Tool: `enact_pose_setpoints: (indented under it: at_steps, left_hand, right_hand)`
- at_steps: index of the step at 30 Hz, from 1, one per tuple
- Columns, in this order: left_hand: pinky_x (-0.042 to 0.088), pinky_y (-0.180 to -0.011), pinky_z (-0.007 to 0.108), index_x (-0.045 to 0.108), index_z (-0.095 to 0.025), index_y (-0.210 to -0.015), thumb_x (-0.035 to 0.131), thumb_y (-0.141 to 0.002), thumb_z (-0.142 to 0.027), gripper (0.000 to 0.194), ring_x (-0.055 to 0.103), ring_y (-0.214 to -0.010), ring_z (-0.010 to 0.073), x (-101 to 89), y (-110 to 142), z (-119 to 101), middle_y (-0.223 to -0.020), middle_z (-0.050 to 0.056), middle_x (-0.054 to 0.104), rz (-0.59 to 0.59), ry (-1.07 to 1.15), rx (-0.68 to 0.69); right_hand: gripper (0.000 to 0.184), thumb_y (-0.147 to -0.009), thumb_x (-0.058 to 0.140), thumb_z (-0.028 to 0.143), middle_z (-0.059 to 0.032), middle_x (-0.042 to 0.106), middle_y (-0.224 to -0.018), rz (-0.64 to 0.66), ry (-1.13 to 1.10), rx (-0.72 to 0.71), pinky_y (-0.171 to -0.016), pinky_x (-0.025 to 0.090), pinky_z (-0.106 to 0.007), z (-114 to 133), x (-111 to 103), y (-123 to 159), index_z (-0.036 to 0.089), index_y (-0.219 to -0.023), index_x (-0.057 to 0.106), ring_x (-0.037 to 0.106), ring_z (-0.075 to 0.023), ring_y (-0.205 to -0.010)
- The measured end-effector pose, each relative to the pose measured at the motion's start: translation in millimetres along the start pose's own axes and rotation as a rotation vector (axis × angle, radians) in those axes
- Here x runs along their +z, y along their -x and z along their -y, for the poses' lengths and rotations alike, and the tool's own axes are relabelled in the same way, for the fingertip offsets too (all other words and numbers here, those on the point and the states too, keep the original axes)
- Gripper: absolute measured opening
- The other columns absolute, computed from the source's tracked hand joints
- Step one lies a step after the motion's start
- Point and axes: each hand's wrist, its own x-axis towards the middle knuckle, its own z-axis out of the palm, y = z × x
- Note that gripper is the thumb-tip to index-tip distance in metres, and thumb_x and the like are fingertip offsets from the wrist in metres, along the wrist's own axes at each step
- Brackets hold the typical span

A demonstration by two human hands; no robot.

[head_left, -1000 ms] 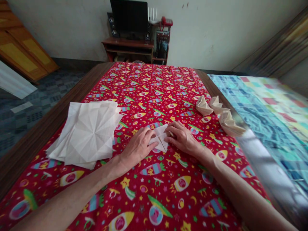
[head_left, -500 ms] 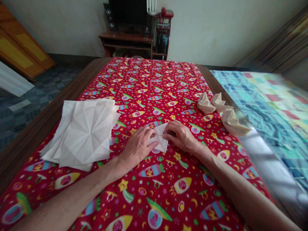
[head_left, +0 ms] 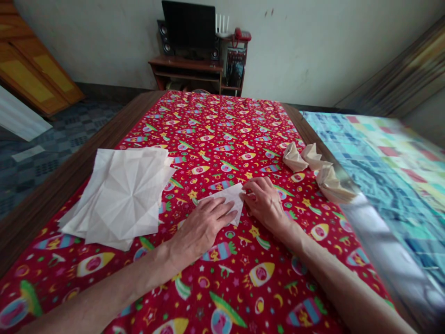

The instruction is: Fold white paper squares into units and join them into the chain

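A small folded sheet of white paper (head_left: 233, 194) lies on the red patterned cloth in front of me. My left hand (head_left: 208, 219) rests flat over its left part, fingers stretched out and pressing it down. At the paper's right corner, my right hand (head_left: 263, 200) has curled fingers, with thumb and fingertips pinching the edge. To the left lies a loose stack of creased white paper squares (head_left: 130, 195); fold lines radiate from the middle of the top sheet. Several folded paper pieces with pointed tips (head_left: 334, 184) sit at the right side of the table.
The red cloth (head_left: 222, 125) covers a dark wooden table (head_left: 134, 113). A bed with a blue checked sheet (head_left: 378, 157) stands close on the right. At the far wall are a desk (head_left: 184, 67) with a monitor (head_left: 189, 30) and a red telephone (head_left: 242, 35).
My left hand has gone from fingering the paper to lying flat on it. The paper now shows a wider, longer shape. My right hand stays at its right edge. The view has tilted up slightly.
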Motion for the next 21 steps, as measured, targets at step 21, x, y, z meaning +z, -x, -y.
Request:
enact_pose_setpoints:
  at_steps: [21]
  left_hand:
    - [0.018, -0.116, 0.046, 0.038, -0.019, -0.139, 0.038, -0.083, -0.004, 0.057, 0.022, -0.141, 0.0194, -7.3, 9, -6, -0.149, 0.003, 0.035, 0.095, -0.034, -0.076]
  right_hand:
    - [0.04, -0.095, 0.042, 0.025, -0.0075, 0.05, -0.137, 0.36, 0.052, -0.33, -0.11, 0.035, -0.045, 27, -26, 54, 0.018, -0.134, 0.048, 0.044, -0.021, -0.129]
